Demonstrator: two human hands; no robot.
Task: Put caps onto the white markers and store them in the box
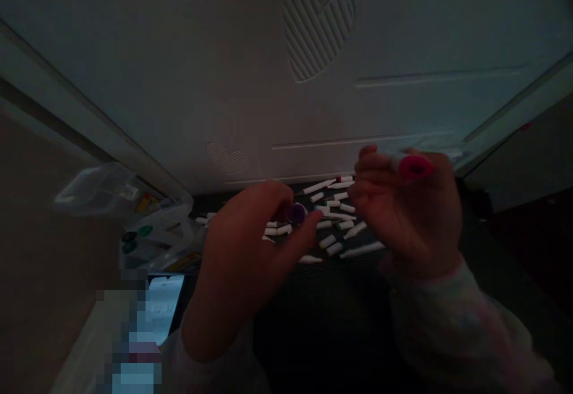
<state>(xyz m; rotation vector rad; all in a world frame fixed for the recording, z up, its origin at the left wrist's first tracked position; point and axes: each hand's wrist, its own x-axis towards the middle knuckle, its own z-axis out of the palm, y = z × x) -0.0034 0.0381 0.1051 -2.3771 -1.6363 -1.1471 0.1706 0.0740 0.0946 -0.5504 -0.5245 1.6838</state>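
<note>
My left hand (248, 245) is curled around a white marker piece with a round purple end (296, 213). Whether this is a whole marker or only its cap cannot be told, as the fingers hide the rest. Higher and to the right, my right hand (409, 221) grips a white marker with a pinkish-red end (416, 168) pointing toward me. Behind and between the hands, several white markers (319, 187) and short loose caps (328, 241) lie scattered on a dark surface (322, 292). The dim light blurs their details.
A clear plastic case (154, 239) with its lid raised stands at the left, holding a few dark and green-ended pieces. Near it lies a lit phone screen (165, 304). A pale panel (215, 71) with raised hearts rises behind the markers.
</note>
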